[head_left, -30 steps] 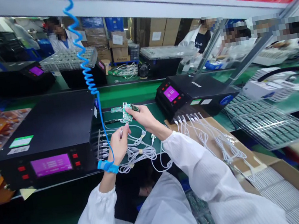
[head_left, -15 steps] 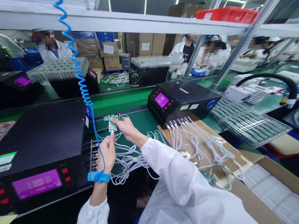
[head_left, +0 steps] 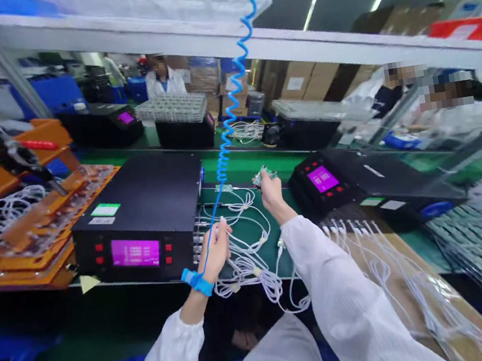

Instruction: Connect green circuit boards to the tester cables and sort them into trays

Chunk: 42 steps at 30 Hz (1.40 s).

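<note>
My right hand (head_left: 273, 195) is closed on a small green circuit board (head_left: 262, 175), held above the bench's far side. Lower and to the left, my left hand (head_left: 217, 245) pinches a white cable (head_left: 223, 222), its pale tip showing above the fingers. A blue wrist strap (head_left: 197, 281) with a coiled blue cord (head_left: 234, 92) circles my left wrist. Another green board (head_left: 224, 188) lies on the bench beyond my left hand, with a white lead at its side. Looped white cables (head_left: 255, 272) lie between and below my hands.
A black box with a purple screen (head_left: 136, 253) stands left, a second black box (head_left: 376, 175) right. An orange fixture (head_left: 45, 234) sits far left. White cables (head_left: 381, 268) lie on cardboard (head_left: 422, 274) at right. A shelf beam (head_left: 315, 42) crosses above; people work beyond.
My hands have come apart: the right hand has carried the circuit board away to the right, while the left keeps the cable. The view has swung left, bringing the orange fixture into sight.
</note>
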Motion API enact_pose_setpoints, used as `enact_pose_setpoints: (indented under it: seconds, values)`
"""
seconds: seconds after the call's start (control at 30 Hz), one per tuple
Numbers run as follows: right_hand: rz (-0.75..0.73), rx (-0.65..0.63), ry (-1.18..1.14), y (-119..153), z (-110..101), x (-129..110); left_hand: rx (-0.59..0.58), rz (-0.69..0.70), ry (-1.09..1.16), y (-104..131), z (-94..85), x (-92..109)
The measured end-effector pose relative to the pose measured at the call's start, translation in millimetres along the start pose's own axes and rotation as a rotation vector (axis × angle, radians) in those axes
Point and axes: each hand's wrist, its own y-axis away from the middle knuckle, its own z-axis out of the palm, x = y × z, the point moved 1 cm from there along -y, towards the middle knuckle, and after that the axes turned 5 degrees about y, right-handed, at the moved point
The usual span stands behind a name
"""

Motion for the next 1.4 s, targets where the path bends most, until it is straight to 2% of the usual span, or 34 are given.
enact_pose_setpoints:
  seconds: [0.13,0.23,0.33,0.47,0.57,0.73,0.87,0.97,1.2,1.4]
  values:
    - [-0.169,-0.313,0.314,3,25,26,-0.031,-0.028,0.042,-2,5.5,-10]
    - [-0.230,-0.412,0.475,13,48,39,-0.081,0.031,-0.025,-3,3.7,-24]
    - [-0.343,-0.522,0.675,21,65,48,-0.064,0.090,-0.097,-7,-2.6,-33]
    - [-0.528,-0.689,0.922,31,73,53,0.001,0.244,-0.306,-14,-7.3,-25]
    - [-0.615,-0.764,1.082,38,72,49,0.027,0.355,-0.435,-18,-6.0,-15]
    - [-0.738,-0.751,1.189,40,57,35,0.023,0.395,-0.583,-23,-2.0,-8]
    - [-0.801,-0.557,1.124,27,34,25,0.049,0.375,-0.745,-28,1.9,-9]
    - [-0.774,-0.460,1.025,16,13,17,0.079,0.332,-0.876,-34,6.6,-11]
    - [-0.766,-0.485,0.900,10,-31,-1,0.014,0.251,-1.164,-50,12.6,-21]
    - [-0.767,-0.487,0.828,20,-47,-5,-0.002,0.299,-1.247,-61,13.8,-28]
